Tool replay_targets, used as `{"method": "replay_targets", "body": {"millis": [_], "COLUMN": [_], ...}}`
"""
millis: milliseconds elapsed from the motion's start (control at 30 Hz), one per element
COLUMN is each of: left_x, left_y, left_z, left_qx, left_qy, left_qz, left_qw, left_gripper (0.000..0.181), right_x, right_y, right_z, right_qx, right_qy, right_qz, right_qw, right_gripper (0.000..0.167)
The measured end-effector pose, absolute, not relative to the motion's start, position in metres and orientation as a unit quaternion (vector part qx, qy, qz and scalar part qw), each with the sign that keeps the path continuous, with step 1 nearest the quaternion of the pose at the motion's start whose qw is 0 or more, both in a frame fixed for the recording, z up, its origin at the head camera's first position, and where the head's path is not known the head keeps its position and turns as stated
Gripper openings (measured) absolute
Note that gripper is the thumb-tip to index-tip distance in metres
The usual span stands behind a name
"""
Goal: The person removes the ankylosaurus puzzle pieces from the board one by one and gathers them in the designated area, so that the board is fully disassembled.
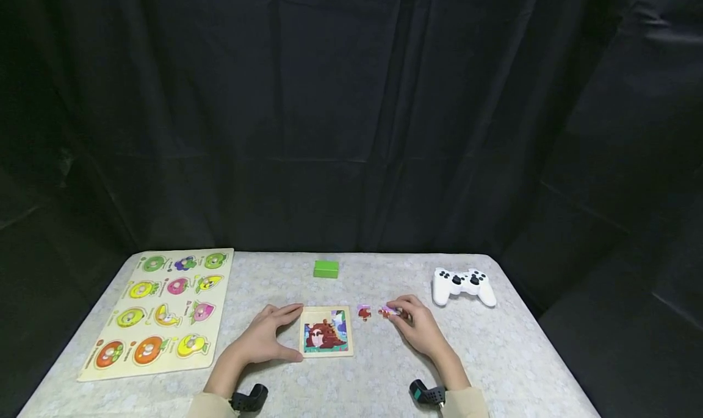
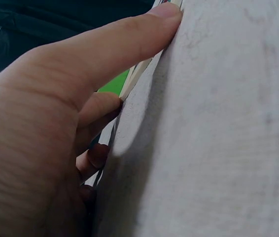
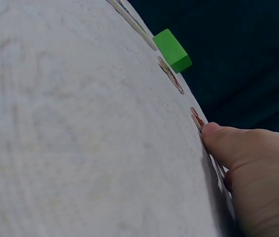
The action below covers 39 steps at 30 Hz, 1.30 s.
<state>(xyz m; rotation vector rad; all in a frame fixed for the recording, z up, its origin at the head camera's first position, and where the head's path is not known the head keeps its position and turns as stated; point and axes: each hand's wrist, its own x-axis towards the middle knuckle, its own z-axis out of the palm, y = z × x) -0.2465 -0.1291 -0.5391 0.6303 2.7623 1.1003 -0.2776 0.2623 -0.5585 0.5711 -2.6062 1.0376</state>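
A small square wooden puzzle board (image 1: 326,354) lies at the middle of the table, a red-brown animal picture partly filling it. My left hand (image 1: 263,337) holds its left side, thumb at the lower corner and fingers at the upper one; in the left wrist view the thumb and a finger of that hand (image 2: 46,113) touch the board's edge (image 2: 138,74). My right hand (image 1: 421,331) pinches a small puzzle piece (image 1: 385,312) at the table surface, seen also in the right wrist view beside the thumb (image 3: 197,118). Another loose piece (image 1: 364,312) lies between it and the board.
A large fruit puzzle board (image 1: 205,332) covers the left of the table (image 1: 384,381). Behind the small board stands a green block (image 1: 326,270). To the right lies a white game controller (image 1: 464,283). A black curtain (image 1: 329,119) hangs behind the table.
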Motion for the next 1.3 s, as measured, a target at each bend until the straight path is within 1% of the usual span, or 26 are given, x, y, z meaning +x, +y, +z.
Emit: {"method": "replay_targets", "body": {"millis": [567,800,1300], "left_x": [-0.2469,-0.2471,-0.2456], "left_y": [-0.1297,-0.1292,-0.1294], "left_z": [-0.5371,-0.5378,-0.5395], "left_qx": [0.207,0.206,0.206], "left_qy": [0.908,0.909,0.905], "left_qz": [0.362,0.359,0.369], "left_qw": [0.047,0.045,0.055], "left_gripper": [0.104,0.104,0.105], "right_x": [-0.2799,-0.2789,-0.2768], "right_y": [0.2591,0.2592,0.262], "right_z": [-0.5557,-0.555,-0.5558], "right_qx": [0.179,0.182,0.173], "right_qy": [-0.917,-0.915,-0.91], "right_qz": [0.338,0.34,0.36], "right_qw": [0.116,0.119,0.114], "right_gripper": [0.026,0.027,0.034]}}
